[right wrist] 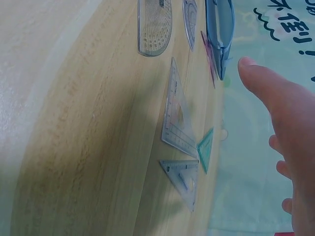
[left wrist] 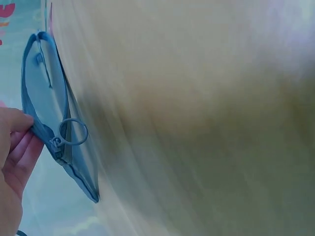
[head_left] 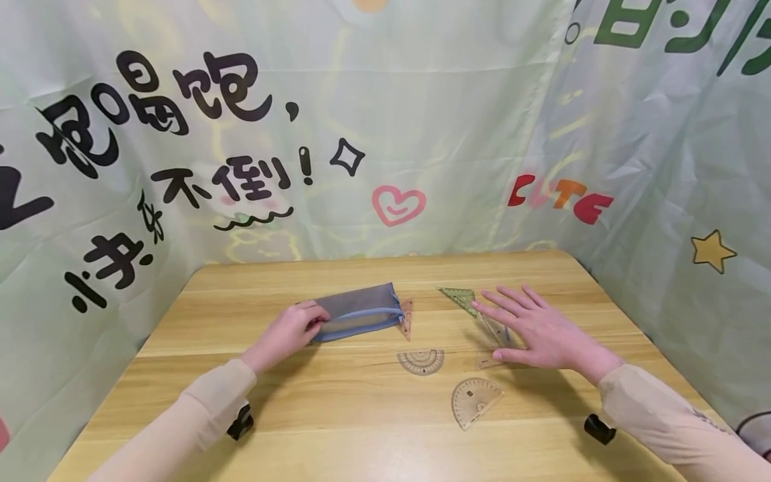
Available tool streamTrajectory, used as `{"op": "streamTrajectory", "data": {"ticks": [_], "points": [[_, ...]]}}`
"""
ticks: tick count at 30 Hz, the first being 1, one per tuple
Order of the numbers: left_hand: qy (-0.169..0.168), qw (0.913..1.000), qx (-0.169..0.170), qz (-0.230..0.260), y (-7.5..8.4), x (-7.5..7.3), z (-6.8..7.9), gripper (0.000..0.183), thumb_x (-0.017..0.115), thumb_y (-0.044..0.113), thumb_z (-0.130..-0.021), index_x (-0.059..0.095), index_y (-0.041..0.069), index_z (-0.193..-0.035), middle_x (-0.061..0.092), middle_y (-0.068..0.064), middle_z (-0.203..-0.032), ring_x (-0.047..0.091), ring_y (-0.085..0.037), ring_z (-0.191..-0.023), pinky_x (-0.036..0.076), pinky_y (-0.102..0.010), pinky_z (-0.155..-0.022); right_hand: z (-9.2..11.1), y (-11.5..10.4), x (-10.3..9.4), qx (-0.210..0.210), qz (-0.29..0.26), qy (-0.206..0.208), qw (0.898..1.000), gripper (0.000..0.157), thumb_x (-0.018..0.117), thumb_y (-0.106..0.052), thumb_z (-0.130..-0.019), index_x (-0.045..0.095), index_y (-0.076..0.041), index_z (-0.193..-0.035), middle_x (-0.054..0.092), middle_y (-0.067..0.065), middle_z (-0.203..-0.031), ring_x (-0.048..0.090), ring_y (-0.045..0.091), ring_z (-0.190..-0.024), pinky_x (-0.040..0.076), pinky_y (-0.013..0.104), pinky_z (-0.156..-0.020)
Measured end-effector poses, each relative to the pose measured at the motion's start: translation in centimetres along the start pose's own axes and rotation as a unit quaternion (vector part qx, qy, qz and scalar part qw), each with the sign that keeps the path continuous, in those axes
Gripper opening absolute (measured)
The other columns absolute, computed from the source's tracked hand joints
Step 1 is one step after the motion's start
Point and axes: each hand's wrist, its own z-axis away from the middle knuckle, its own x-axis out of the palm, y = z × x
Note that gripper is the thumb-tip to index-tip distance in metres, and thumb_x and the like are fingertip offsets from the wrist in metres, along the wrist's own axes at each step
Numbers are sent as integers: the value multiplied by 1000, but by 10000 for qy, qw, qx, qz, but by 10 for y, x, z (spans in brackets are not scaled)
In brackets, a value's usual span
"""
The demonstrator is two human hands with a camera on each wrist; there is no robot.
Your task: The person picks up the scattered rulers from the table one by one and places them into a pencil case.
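Observation:
My left hand (head_left: 292,335) pinches the edge of a blue mesh zip pouch (head_left: 361,304), and the left wrist view shows the pouch mouth gaping beside its zip ring (left wrist: 85,133). A pink set square (head_left: 407,320) lies at the pouch's right end, partly hidden by it. My right hand (head_left: 536,331), fingers spread, hovers over the right side of the table and holds nothing. Under and beside it are a green set square (head_left: 459,298) and two clear set squares, one long (right wrist: 171,118) and one shorter (right wrist: 184,181) in the right wrist view.
Between the hands, a small clear protractor (head_left: 421,362) and a larger one (head_left: 472,402) lie flat on the wooden table (head_left: 361,428). Printed cloth (head_left: 458,134) hangs along the table's back and both sides.

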Motion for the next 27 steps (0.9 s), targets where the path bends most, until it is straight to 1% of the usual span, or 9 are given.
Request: {"op": "streamTrajectory", "data": {"ticks": [7,11,15,18,20,23,25,27], "points": [[145,9999,-37,39,7,-3,9,11,71,-1,-86,75,5,-95,72,-6,-91,68,-14,-82,61,-25,-70,0,0,1,70,-9,-66,10000,85,70,-58,-83,34,-28,-154,34,4,-161,32,38,-146,-23,25,-122],[224,9996,-167,95,10,-3,12,11,72,-1,-86,75,5,-94,72,-5,-90,67,-13,-80,60,-25,-69,-2,1,1,48,13,-60,10000,86,70,-58,-83,33,-28,-155,34,3,-161,32,37,-146,-23,24,-121],[322,9987,-377,156,13,-4,18,11,73,-2,-84,76,5,-92,71,-4,-87,64,-10,-76,58,-23,-66,-3,0,1,15,-1,-48,10000,85,70,-57,-84,34,-27,-155,34,3,-161,32,37,-146,-22,27,-123],[330,9972,-620,261,16,-7,24,12,74,-2,-82,75,5,-91,70,-3,-85,61,-7,-73,56,-20,-64,-4,0,1,51,-66,-71,9999,85,70,-57,-84,34,-27,-155,33,4,-161,32,37,-146,-17,33,-127],[286,9957,-811,345,18,-9,27,11,74,-3,-82,75,5,-90,70,-2,-83,59,-6,-71,55,-19,-62,-4,0,2,79,-93,-91,9999,85,70,-57,-84,34,-27,-155,33,4,-161,32,38,-146,-9,42,-130],[212,9934,-1020,488,23,-12,31,10,74,-3,-82,75,3,-89,69,-3,-81,59,-6,-70,55,-19,-62,-3,1,3,119,-89,-124,9998,85,70,-57,-84,34,-27,-155,33,4,-161,31,38,-146,2,50,-130],[141,9924,-1073,586,26,-13,33,9,74,-3,-82,74,3,-90,69,-4,-81,60,-6,-70,56,-19,-62,-3,2,3,135,-63,-135,9998,85,69,-57,-84,33,-28,-155,33,4,-161,31,38,-146,0,49,-130],[87,9915,-1112,669,29,-14,34,9,74,-2,-83,75,2,-91,69,-4,-82,61,-7,-71,57,-20,-62,-3,2,4,138,-52,-137,9998,85,69,-57,-84,33,-27,-155,32,4,-161,31,38,-146,-9,42,-130]]}}
